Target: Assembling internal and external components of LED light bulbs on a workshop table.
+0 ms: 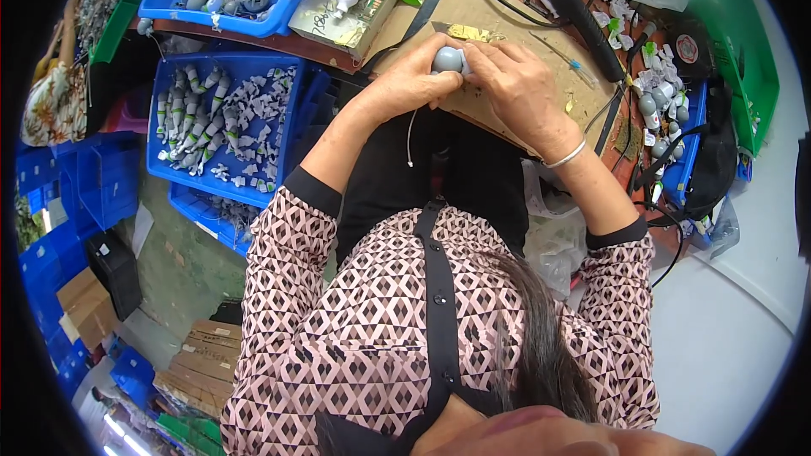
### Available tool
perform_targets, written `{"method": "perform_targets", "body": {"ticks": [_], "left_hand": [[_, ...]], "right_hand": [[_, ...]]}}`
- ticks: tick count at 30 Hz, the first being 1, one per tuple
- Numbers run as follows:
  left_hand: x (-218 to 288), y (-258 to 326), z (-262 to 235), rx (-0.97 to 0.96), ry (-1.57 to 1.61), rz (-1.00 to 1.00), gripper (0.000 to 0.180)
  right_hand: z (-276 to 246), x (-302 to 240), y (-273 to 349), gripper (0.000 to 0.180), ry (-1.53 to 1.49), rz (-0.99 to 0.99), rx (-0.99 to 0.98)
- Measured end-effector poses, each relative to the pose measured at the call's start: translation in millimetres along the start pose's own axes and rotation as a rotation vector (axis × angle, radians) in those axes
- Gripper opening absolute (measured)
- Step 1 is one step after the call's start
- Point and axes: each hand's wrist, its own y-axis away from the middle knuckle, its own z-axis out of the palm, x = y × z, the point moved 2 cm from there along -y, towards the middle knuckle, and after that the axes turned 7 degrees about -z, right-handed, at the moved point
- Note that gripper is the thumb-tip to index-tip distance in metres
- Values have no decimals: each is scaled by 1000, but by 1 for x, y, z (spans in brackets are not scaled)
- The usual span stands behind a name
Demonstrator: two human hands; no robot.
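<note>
Both my hands meet at the near edge of a brown cardboard-covered bench [498, 13]. Between them is a small grey rounded part [449, 59]. My left hand [411, 78] cups it from the left and below. My right hand [517, 83], with a silver bangle on the wrist, grips it from the right with fingers curled over its top. A thin white wire [410, 139] hangs down from under my left hand.
A blue bin [291, 131] of small white and grey parts stands at my left, a second blue bin [291, 17] of grey parts behind it. A black soldering tool [583, 17] lies on the bench. More grey parts fill a tray [688, 160] at right. Cardboard boxes [203, 363] sit on the floor.
</note>
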Motion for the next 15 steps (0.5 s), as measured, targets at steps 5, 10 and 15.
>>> {"method": "perform_targets", "body": {"ticks": [5, 10, 15], "left_hand": [[-2, 1, 1, -27, -15, -8, 33], [-3, 8, 7, -47, -81, 68, 35], [1, 15, 8, 21, -312, 133, 30]], "right_hand": [[2, 3, -6, 31, 86, -102, -240], [7, 29, 9, 26, -597, 93, -34], [6, 10, 37, 31, -484, 267, -127]]}}
